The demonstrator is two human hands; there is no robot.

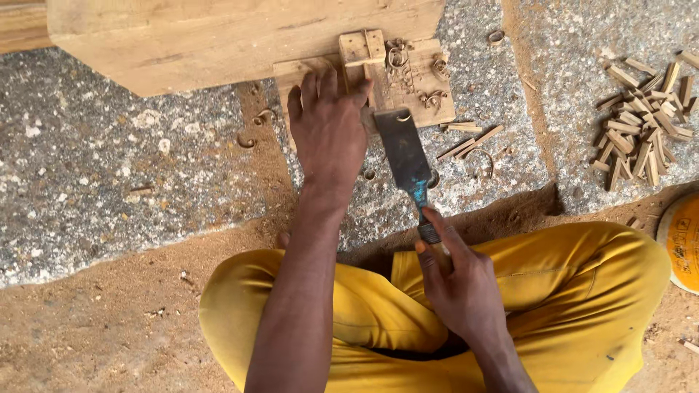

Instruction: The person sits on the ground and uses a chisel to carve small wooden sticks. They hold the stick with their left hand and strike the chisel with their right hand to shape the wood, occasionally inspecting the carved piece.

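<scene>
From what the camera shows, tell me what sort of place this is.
Probably an informal woodworking spot on the ground: the right hand holds a broad chisel, shavings litter a small board, and cut wooden pegs lie piled nearby.

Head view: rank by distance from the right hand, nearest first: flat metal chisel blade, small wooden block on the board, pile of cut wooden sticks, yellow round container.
1. Flat metal chisel blade: just above the right hand, which grips its handle.
2. Small wooden block: top centre, on the board.
3. Pile of cut wooden sticks and yellow round container, both on the right: too close to call.

Two hands (328, 135); one chisel (406, 156); one small board (408, 80); one large plank (240, 36); one heap of many pegs (644, 135), too jumbled to count; one yellow lid (681, 240).
</scene>
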